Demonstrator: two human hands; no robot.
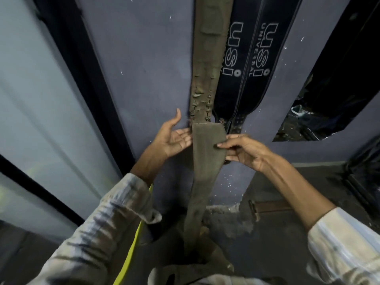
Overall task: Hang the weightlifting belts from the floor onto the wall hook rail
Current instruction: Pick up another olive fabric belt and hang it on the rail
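Olive belt [205,140] between both hands — right fingertips [221,145] apparently pinching it.

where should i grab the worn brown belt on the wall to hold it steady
Grip the worn brown belt at its narrow lower strap, pinching the flat faces from the right edge, as the right hand does. The upper part is wide and peeling, and lies flat against the wall.

two dark belts [244,64] on the wall, each printed "usi"; the right one also reads "universal" alongside.
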